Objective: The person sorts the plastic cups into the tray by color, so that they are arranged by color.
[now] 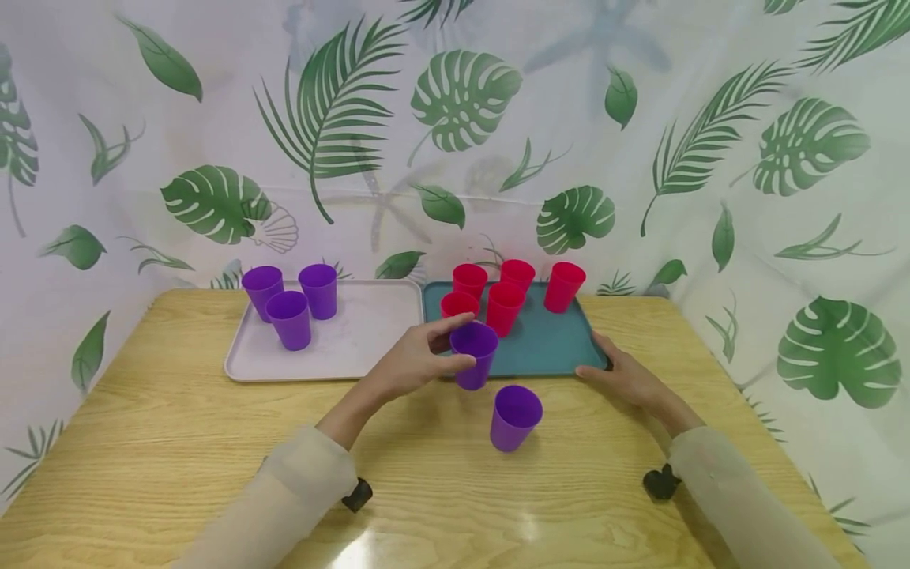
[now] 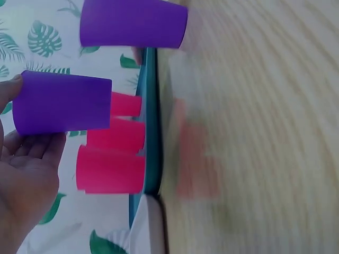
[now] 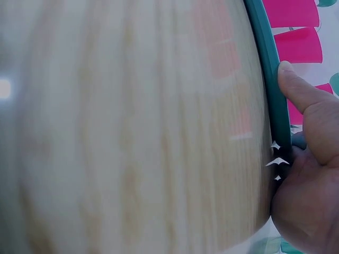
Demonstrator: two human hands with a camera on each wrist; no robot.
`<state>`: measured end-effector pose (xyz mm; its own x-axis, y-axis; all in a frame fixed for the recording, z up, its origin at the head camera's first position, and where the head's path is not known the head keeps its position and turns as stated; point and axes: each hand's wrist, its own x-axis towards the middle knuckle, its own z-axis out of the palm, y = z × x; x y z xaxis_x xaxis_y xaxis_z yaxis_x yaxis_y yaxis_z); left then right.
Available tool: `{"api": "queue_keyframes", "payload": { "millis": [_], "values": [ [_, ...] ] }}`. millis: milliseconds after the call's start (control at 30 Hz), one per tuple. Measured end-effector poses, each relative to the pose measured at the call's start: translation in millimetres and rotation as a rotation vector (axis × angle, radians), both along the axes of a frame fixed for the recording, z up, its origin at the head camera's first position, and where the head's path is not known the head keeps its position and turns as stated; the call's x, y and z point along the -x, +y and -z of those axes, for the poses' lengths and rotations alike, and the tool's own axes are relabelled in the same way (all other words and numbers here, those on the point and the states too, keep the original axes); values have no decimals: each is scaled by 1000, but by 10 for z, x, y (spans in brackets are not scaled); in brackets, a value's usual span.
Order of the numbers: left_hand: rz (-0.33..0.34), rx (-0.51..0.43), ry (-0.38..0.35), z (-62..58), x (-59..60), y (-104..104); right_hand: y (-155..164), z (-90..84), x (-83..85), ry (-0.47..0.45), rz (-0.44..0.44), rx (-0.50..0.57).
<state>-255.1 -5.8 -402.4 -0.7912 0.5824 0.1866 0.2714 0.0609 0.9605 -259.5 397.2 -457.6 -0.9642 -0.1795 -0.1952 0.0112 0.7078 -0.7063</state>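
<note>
Left hand [image 1: 415,365] grips a purple cup [image 1: 474,355], thumb and fingers curled round it, held upright at the front edge of the teal tray [image 1: 550,341]. Right hand [image 1: 626,378] holds that tray's front right corner, thumb on the rim. Second purple cup [image 1: 515,416] stands on the table [image 1: 178,442], just in front. Five red cups [image 1: 505,307] on the teal tray.
</note>
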Motion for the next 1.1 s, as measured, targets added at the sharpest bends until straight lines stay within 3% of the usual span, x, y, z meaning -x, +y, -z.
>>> {"api": "queue_keyframes", "payload": {
  "millis": [133,400,533,800,933,1100],
  "values": [
    [-83,-22,2,-60,73,-217,7,14,4,6,-4,6],
    [-381,17,30,-142,336,-679,24,32,6,23,-13,5],
    [-460,2,37,-179,443,-808,31,37,5,21,-10,-2],
    [-636,48,73,-195,650,-828,54,39,24,31,-11,-9],
    [-718,89,101,-134,768,-765,64,49,26,30,-6,-11],
    [-767,124,103,-25,855,-693,53,40,26,29,-6,-10]
  ]
}}
